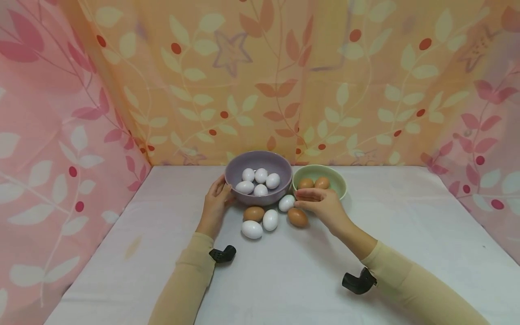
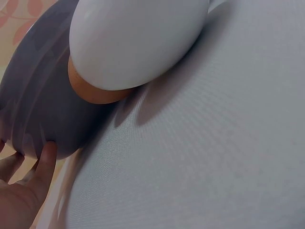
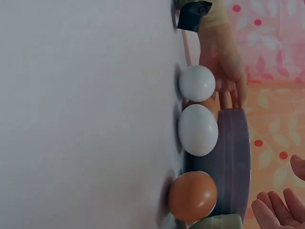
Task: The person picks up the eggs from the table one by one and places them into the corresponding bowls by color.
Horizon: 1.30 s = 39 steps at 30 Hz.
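Note:
My left hand (image 1: 215, 203) rests against the left side of the purple bowl (image 1: 286, 189); in the left wrist view its thumb and fingertips touch the bowl's outer wall. Several white eggs (image 1: 273, 181) lie in that bowl. Beside it, the green bowl (image 1: 340, 180) holds two visible brown eggs (image 1: 322, 182). My right hand (image 1: 322, 207) is in front of the green bowl's rim, fingers loosely extended with nothing between them, hiding part of the bowl. Near its fingertips lie a white egg (image 1: 286, 203) and a brown egg (image 1: 298, 217) on the table.
Before the purple bowl, another brown egg (image 1: 253, 214) and two white eggs (image 1: 252, 229) lie close together on the white tabletop (image 1: 280, 284). Black wrist cameras (image 1: 359, 282) stick out from both sleeves. Patterned cloth (image 1: 260, 90) hangs behind the bowls and at both sides.

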### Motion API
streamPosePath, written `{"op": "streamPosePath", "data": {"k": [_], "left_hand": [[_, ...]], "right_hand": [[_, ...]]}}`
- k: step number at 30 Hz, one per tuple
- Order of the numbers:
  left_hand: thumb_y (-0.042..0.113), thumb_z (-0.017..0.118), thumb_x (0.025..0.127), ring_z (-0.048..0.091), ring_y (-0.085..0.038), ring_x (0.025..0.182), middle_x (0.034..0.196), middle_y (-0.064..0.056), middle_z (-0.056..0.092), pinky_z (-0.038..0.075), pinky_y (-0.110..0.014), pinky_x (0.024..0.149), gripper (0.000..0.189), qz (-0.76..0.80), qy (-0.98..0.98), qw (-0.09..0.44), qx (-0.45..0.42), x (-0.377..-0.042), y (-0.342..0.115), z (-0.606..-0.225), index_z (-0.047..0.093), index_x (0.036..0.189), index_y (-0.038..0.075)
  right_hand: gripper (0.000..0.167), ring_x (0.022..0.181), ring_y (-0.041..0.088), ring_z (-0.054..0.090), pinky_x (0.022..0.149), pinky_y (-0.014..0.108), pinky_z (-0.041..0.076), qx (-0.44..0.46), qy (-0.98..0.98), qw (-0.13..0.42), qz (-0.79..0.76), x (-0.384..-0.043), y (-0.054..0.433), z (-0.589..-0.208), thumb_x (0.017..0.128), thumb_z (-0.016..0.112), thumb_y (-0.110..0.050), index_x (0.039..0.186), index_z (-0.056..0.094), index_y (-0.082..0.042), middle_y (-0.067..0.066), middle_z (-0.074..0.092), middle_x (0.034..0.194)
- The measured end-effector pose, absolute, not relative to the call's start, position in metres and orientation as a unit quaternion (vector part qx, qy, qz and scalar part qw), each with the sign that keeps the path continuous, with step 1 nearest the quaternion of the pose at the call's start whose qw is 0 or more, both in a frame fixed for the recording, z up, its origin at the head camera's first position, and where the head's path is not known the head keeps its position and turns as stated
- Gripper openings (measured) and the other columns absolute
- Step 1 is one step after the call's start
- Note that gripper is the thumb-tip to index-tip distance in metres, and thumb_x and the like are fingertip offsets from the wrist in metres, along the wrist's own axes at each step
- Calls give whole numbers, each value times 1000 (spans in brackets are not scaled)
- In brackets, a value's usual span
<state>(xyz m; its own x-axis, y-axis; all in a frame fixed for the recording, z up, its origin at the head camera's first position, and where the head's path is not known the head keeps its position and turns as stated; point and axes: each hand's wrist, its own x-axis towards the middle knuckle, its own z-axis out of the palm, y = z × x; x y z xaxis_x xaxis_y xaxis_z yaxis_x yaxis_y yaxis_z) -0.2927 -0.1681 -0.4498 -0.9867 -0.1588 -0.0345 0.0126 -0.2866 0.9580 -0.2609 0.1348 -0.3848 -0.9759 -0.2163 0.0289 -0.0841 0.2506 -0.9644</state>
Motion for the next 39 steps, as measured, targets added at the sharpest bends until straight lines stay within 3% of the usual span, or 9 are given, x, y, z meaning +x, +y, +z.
{"op": "streamPosePath", "data": {"k": [3,10,16,22,39], "left_hand": [[20,56,103,39,-18,144,163,-4,31,41,-46,113,56,-798,-597,51,63,-293,-168,-450,35,154,17],[19,55,103,39,-20,144,163,-4,31,40,-47,114,55,-797,-598,52,66,-291,-167,-448,35,154,17],[19,56,103,39,-21,144,163,-4,31,40,-47,114,55,-795,-601,53,66,-290,-167,-447,35,154,17],[19,55,103,39,-20,144,162,-5,32,39,-46,114,55,-793,-604,54,68,-290,-167,-447,36,154,17],[18,56,102,39,-19,144,163,-4,30,40,-46,114,56,-796,-600,53,70,-291,-167,-448,36,154,17]], "right_hand": [[46,114,20,68,87,11,52,-94,787,57,-606,-257,140,-388,85,77,-10,126,63,7,24,66,127],[49,113,14,67,88,9,49,-63,796,68,-598,-249,148,-400,84,80,-16,126,64,4,18,68,126],[50,118,26,65,87,10,50,-62,788,75,-608,-247,147,-405,85,78,-12,127,61,8,23,66,127],[46,124,31,61,84,8,48,-56,807,76,-583,-247,147,-411,86,76,-12,127,63,5,20,67,128],[45,121,33,63,83,8,49,-69,806,58,-585,-250,144,-421,86,76,-10,125,64,8,22,68,125]]}}
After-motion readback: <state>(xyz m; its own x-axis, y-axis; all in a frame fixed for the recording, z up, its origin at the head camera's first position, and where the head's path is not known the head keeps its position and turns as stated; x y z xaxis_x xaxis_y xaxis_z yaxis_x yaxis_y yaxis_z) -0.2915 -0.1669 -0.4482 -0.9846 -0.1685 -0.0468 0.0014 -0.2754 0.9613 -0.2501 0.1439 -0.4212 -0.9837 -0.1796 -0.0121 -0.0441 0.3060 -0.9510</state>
